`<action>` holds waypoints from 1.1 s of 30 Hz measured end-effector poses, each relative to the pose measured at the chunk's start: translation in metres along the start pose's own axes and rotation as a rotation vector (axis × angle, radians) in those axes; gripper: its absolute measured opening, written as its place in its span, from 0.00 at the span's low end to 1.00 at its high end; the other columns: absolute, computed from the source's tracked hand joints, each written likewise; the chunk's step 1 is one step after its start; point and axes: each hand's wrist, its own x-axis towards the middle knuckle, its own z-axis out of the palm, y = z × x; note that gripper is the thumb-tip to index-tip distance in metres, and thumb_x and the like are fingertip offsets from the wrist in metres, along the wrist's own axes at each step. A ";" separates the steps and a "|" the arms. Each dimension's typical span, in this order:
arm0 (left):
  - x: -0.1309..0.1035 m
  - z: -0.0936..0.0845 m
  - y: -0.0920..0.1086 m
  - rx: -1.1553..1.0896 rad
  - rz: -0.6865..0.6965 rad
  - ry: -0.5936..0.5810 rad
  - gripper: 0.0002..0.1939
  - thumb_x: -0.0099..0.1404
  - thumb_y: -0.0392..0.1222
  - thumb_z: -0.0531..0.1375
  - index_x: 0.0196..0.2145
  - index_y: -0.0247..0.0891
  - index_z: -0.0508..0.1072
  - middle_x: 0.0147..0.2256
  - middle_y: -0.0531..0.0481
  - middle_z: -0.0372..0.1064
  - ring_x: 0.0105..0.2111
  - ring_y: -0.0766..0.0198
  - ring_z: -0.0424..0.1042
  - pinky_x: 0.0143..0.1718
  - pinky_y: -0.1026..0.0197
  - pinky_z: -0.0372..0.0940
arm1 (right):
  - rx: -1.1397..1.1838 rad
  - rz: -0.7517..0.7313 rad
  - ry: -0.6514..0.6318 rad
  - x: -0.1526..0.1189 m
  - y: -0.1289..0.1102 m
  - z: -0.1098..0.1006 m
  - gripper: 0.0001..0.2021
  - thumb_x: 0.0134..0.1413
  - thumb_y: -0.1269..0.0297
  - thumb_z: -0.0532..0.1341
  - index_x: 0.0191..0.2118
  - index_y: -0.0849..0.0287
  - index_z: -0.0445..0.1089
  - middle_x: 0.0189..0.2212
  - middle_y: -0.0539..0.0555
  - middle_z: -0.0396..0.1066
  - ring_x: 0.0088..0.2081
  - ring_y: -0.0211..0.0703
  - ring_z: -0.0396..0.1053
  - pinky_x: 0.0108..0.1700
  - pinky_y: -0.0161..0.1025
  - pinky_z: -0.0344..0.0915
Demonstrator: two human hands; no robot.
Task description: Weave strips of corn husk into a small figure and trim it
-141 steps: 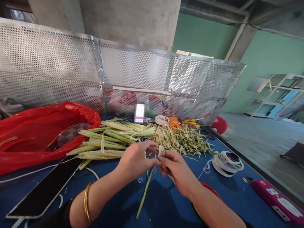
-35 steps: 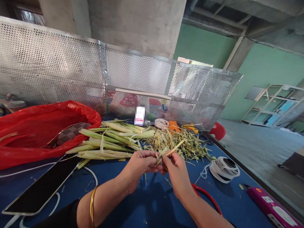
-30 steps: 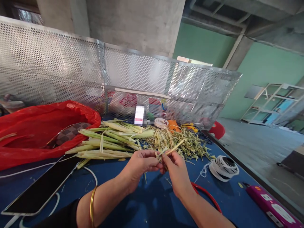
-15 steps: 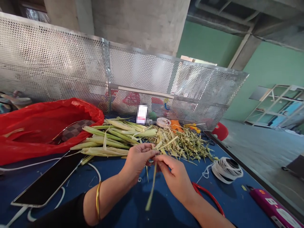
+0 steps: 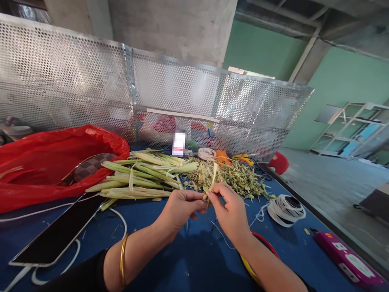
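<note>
Over the blue table, my left hand (image 5: 186, 205) and my right hand (image 5: 227, 207) meet at the fingertips. Both pinch a pale corn husk strip (image 5: 214, 175), one end of which sticks up above the fingers; the part between the fingertips is mostly hidden. Just behind my left hand lies a pile of green and cream corn husks (image 5: 146, 170). Beyond my right hand spreads a heap of small knotted husk pieces (image 5: 243, 178). A spool of white cord (image 5: 285, 211) stands to the right, its loose thread trailing toward my right wrist.
A red plastic bag (image 5: 100, 138) with a checkered item sits at the left, beside a tablet (image 5: 54, 235) with a white cable. At the back are a tape roll (image 5: 207, 153) and yellow-handled scissors (image 5: 244, 158) before a perforated metal screen (image 5: 179, 87). A purple box (image 5: 346, 257) lies right.
The husk end that hung below my hands no longer hangs there; a strip now points upward. My right hand has risen slightly and turned. The view has shifted a little.
</note>
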 end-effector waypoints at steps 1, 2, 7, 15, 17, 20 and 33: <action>-0.001 0.000 0.001 0.004 -0.004 -0.007 0.08 0.50 0.39 0.63 0.28 0.35 0.80 0.23 0.50 0.72 0.25 0.67 0.69 0.23 0.69 0.60 | -0.004 0.040 -0.016 0.001 0.001 0.001 0.08 0.57 0.67 0.56 0.27 0.57 0.63 0.26 0.51 0.67 0.28 0.39 0.65 0.31 0.33 0.62; -0.001 0.001 0.001 0.006 -0.006 -0.014 0.08 0.50 0.39 0.63 0.28 0.35 0.80 0.23 0.50 0.72 0.26 0.67 0.69 0.23 0.69 0.60 | -0.018 0.068 -0.029 0.001 0.002 0.001 0.08 0.57 0.67 0.56 0.26 0.57 0.63 0.25 0.50 0.66 0.26 0.38 0.64 0.29 0.33 0.60; -0.002 0.004 -0.001 0.018 -0.002 -0.011 0.08 0.48 0.39 0.65 0.29 0.35 0.80 0.23 0.52 0.71 0.25 0.69 0.66 0.25 0.69 0.61 | -0.103 0.130 -0.068 -0.001 0.003 0.004 0.09 0.56 0.65 0.56 0.26 0.57 0.63 0.21 0.48 0.65 0.23 0.37 0.62 0.27 0.32 0.56; 0.002 0.001 -0.003 -0.033 0.033 0.154 0.09 0.49 0.42 0.65 0.26 0.34 0.79 0.22 0.50 0.71 0.23 0.69 0.67 0.23 0.68 0.62 | -0.072 0.043 -0.078 -0.001 0.001 0.002 0.07 0.60 0.63 0.55 0.34 0.57 0.68 0.29 0.51 0.70 0.30 0.38 0.68 0.32 0.33 0.61; 0.004 -0.002 0.001 -0.111 0.019 0.198 0.10 0.48 0.43 0.66 0.27 0.33 0.78 0.22 0.50 0.72 0.23 0.68 0.68 0.24 0.68 0.63 | -0.168 -0.131 -0.075 0.001 0.002 -0.001 0.06 0.60 0.65 0.56 0.37 0.57 0.69 0.34 0.53 0.71 0.34 0.41 0.69 0.36 0.36 0.61; 0.006 -0.006 0.003 -0.196 -0.012 0.227 0.12 0.48 0.43 0.67 0.28 0.31 0.78 0.23 0.48 0.72 0.24 0.68 0.69 0.24 0.68 0.65 | -0.408 -0.387 -0.010 0.002 0.004 -0.004 0.07 0.60 0.71 0.55 0.38 0.58 0.71 0.34 0.55 0.71 0.35 0.43 0.68 0.41 0.40 0.59; 0.008 -0.004 0.000 -0.236 0.020 0.256 0.12 0.48 0.41 0.66 0.29 0.32 0.75 0.25 0.48 0.73 0.22 0.69 0.69 0.16 0.71 0.59 | 0.266 0.288 -0.239 -0.012 -0.012 0.015 0.12 0.58 0.60 0.56 0.26 0.59 0.67 0.22 0.50 0.66 0.26 0.39 0.63 0.31 0.36 0.57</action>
